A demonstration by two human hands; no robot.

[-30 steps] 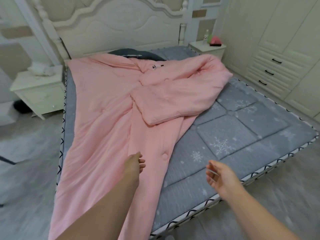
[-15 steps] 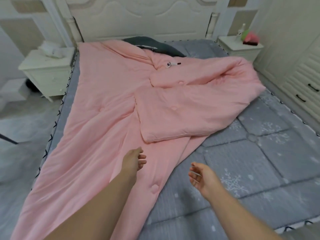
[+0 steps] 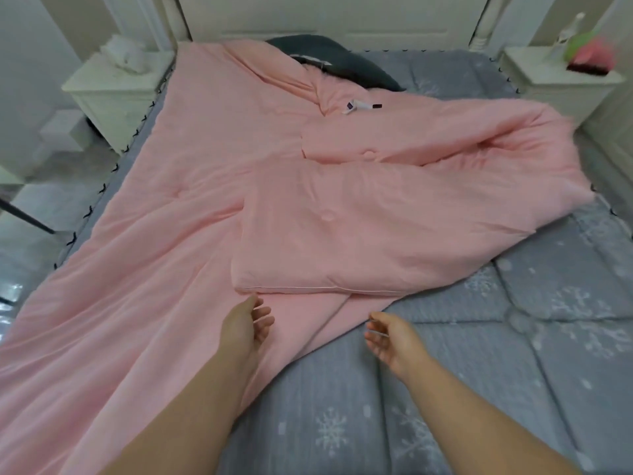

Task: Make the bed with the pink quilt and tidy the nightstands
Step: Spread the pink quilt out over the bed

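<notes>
The pink quilt (image 3: 191,207) lies crumpled across the left and middle of the bed, with a thick folded-over part at the centre right. The grey snowflake mattress (image 3: 513,354) shows bare on the right and front. My left hand (image 3: 245,325) hovers open over the quilt just below the folded edge. My right hand (image 3: 392,337) is open above the quilt's lower right border, fingers apart, holding nothing. The left nightstand (image 3: 113,87) carries a white crumpled item. The right nightstand (image 3: 555,80) carries a bottle and a pink and green object.
A dark grey pillow (image 3: 329,58) lies at the head of the bed, partly under the quilt. The white headboard (image 3: 325,18) stands behind it. A small tag (image 3: 359,106) lies on the quilt. Grey floor runs along the left side.
The view has moved forward over the bed. Both hands have reached further toward the folded part of the quilt and stay open.
</notes>
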